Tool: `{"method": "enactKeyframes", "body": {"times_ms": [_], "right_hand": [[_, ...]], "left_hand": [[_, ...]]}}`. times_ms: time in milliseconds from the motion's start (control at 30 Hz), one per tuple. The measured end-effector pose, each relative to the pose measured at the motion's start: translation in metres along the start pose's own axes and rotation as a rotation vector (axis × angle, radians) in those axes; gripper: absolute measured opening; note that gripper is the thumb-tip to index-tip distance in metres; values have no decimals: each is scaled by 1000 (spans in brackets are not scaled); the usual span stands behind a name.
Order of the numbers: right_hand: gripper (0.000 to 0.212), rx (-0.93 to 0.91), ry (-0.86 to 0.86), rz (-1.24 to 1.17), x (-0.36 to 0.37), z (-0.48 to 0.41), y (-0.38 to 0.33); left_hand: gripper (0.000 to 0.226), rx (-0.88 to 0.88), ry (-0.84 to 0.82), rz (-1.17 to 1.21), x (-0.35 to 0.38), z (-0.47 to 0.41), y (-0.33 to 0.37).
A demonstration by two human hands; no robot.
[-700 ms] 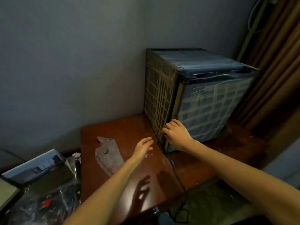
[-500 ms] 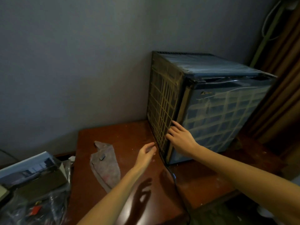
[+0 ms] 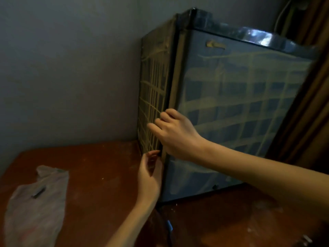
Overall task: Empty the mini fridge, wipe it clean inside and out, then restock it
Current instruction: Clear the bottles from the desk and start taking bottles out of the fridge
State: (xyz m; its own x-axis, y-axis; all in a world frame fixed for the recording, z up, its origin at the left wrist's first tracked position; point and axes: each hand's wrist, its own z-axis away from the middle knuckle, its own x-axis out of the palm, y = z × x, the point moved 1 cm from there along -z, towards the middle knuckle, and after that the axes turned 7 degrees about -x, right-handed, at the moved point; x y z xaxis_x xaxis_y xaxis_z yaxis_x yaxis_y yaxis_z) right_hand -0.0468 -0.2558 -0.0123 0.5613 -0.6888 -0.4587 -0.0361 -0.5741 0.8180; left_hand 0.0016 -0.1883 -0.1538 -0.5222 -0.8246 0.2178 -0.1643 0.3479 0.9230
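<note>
My right hand point(image 3: 175, 134) hooks its curled fingers round the left front edge of the mini fridge point(image 3: 240, 104), which is closed. My left hand point(image 3: 149, 175) is just below, fingers nearly straight, tips touching the same corner. The fridge stands on the counter point(image 3: 99, 175) against the wall point(image 3: 71, 68); a grey cloth point(image 3: 35, 207) lies well to its left

Hidden: mini fridge point(image 3: 240, 104) interior; cloth point(image 3: 35, 207) cut off.

A scuffed reddish-brown bench point(image 3: 99, 175) stands against a plain grey wall point(image 3: 71, 68). Brown curtains point(image 3: 313, 104) hang in folds along the right edge.
</note>
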Motion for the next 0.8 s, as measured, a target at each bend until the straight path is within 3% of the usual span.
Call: {"method": "enactKeyframes", "body": {"times_ms": [100, 267, 400, 600, 800], "right_hand": [[39, 35, -24, 2, 1, -1, -3], [39, 77, -181, -17, -19, -3, -8], [33, 140, -240, -48, -34, -6, -10], [32, 150, -261, -34, -57, 5, -18], [34, 170, -353, 8, -83, 16, -36]], "left_hand": [[9, 15, 109, 6, 13, 4, -4], [7, -172, 265, 44, 30, 3, 5], [11, -352, 273, 56, 32, 6, 17], [10, -223, 303, 44, 36, 42, 30], [22, -295, 239, 110, 29, 66, 17]]}}
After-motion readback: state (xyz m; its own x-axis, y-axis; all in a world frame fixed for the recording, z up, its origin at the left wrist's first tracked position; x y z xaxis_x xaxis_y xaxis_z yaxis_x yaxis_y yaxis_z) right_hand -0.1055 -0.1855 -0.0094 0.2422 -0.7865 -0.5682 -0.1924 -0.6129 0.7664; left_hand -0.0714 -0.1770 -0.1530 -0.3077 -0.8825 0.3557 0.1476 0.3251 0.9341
